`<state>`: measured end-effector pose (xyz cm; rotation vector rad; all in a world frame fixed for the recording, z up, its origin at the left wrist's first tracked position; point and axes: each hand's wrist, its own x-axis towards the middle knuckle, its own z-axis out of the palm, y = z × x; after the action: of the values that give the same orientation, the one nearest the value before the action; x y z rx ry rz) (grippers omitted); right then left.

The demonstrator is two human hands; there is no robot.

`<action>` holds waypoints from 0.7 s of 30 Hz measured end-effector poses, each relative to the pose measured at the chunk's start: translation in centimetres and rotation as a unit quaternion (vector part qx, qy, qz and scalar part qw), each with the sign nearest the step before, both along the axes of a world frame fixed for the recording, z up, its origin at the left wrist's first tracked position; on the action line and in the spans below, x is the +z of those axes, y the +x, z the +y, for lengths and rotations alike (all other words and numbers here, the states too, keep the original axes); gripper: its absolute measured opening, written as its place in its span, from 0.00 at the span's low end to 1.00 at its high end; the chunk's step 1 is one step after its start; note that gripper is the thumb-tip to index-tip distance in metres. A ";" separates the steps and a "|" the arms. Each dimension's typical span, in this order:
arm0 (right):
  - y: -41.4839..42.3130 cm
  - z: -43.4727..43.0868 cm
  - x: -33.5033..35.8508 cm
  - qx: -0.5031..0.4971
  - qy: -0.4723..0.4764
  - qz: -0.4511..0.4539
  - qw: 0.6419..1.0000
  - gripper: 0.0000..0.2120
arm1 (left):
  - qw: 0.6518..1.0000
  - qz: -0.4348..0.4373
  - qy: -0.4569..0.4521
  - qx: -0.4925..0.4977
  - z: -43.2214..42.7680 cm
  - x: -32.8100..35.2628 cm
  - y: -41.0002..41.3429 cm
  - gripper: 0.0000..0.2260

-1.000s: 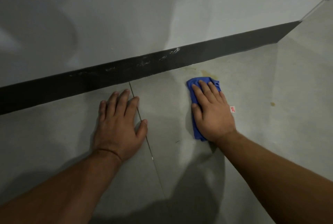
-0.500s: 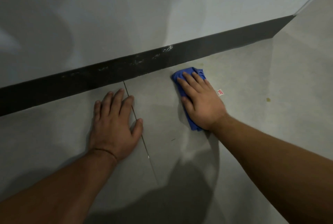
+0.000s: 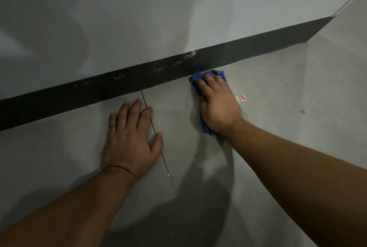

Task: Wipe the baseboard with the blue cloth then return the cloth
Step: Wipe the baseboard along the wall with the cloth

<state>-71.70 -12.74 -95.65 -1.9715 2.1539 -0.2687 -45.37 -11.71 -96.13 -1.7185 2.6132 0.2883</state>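
Where the pale grey wall [image 3: 139,18] meets the grey tiled floor [image 3: 288,91], the dark baseboard [image 3: 79,95] runs as a long band, low at the left edge of the view and rising toward the far right corner, with whitish scuffs scattered along its middle stretch. A person leans over the floor with both bare forearms reaching forward. The left hand [image 3: 132,139] lies flat on the tile, palm down and fingers spread, holding nothing, its fingertips near the baseboard but apart from it; a thin grout line [image 3: 156,137] passes under its thumb side. The right hand [image 3: 217,105] presses down flat on the blue cloth [image 3: 204,127], fingers stretched over it rather than curled round it. The cloth lies on the floor under that hand, its far end bunched up at the foot of the baseboard and seeming to touch it, just right of the scuffs. A small white tag [image 3: 241,98] with red print sticks out beside the right hand. Farther toward the right edge, a small yellowish spot [image 3: 302,111] marks the tile.
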 end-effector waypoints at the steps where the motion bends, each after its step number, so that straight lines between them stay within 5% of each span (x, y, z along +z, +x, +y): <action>1: 0.1 0.8 -0.1 0.015 0.007 -0.006 1.000 0.25 | 1.000 -0.001 0.002 0.000 0.0 0.1 0.0 0.34; 14: -3.5 -2.6 -0.3 -0.183 -0.028 0.015 0.983 0.24 | 1.000 -0.002 0.001 -0.002 -0.1 0.0 0.1 0.34; 21: 1.7 -2.9 -0.7 -0.159 -0.061 -0.009 0.985 0.22 | 1.000 -0.003 0.004 0.004 0.0 0.1 -0.1 0.34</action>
<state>-69.96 -15.66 -96.39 -1.6655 2.4899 -0.4779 -45.51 -11.71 -96.01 -1.7258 2.5981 0.2913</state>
